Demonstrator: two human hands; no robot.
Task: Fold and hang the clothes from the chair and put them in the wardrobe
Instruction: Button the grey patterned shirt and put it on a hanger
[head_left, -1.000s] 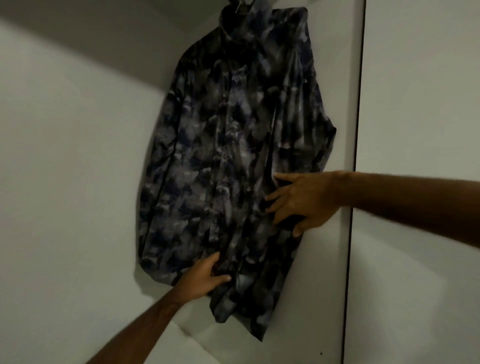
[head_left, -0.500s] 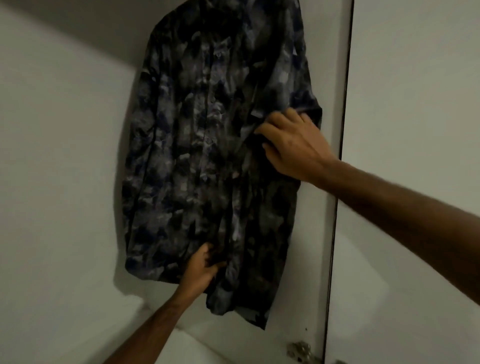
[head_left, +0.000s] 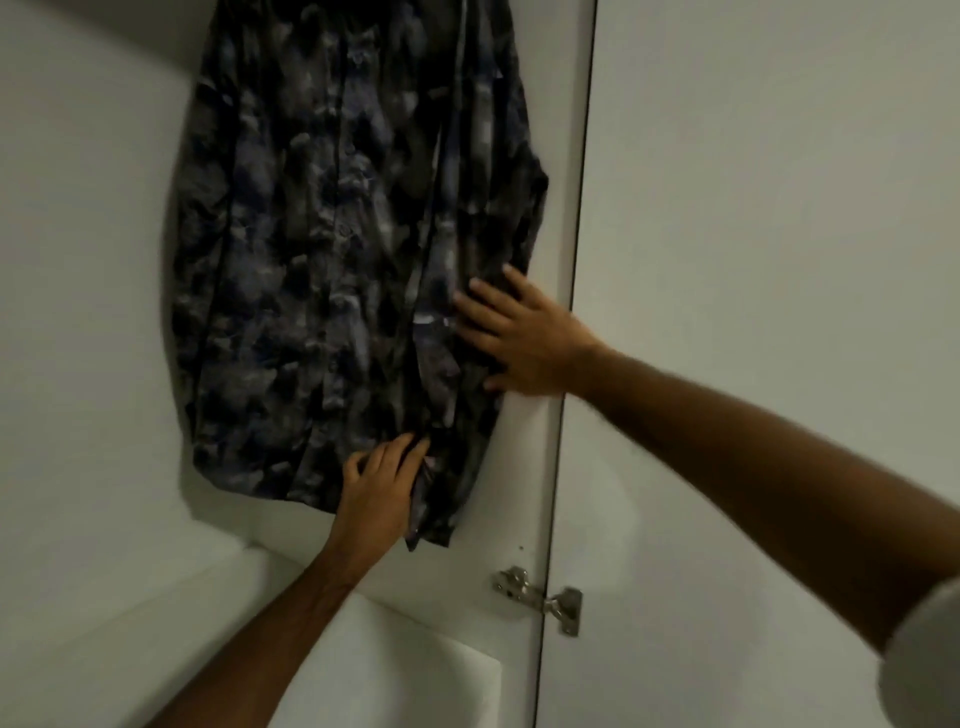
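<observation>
1. Shirt (head_left: 332, 260) first, since all else is placed from it: a dark, mottled, buttoned shirt hangs inside the wardrobe, flat against the pale side panel (head_left: 524, 493). Its collar and whatever carries it lie above the frame, so I cannot tell how securely it hangs.

2. Nearest the camera, below the shirt's hem, the left hand (head_left: 376, 491) reaches up from the lower edge of the view. Its fingers are bent and lie on the hem by the front opening; the thumb is hidden in the fabric, so it may be pinching a fold there, but I cannot say for certain.

3. At the shirt's right edge, about mid-height, the right hand (head_left: 519, 338) is spread wide, fingers straight, palm pressed flat on the cloth. It grips nothing; it seems to be smoothing the side of the shirt against the panel.

4. Below and right of the hem sits a metal hinge (head_left: 540, 597), fixed where the panel meets the wardrobe door (head_left: 779, 260), which stands just right of the shirt.

5. Risks, as I judge them:
   - A downward tug on the hem could drag the shirt off its unseen support.
   - Cloth bunched at the right edge could be caught by the door or hinge on closing.
   - Pressing sideways may set in creases.
</observation>
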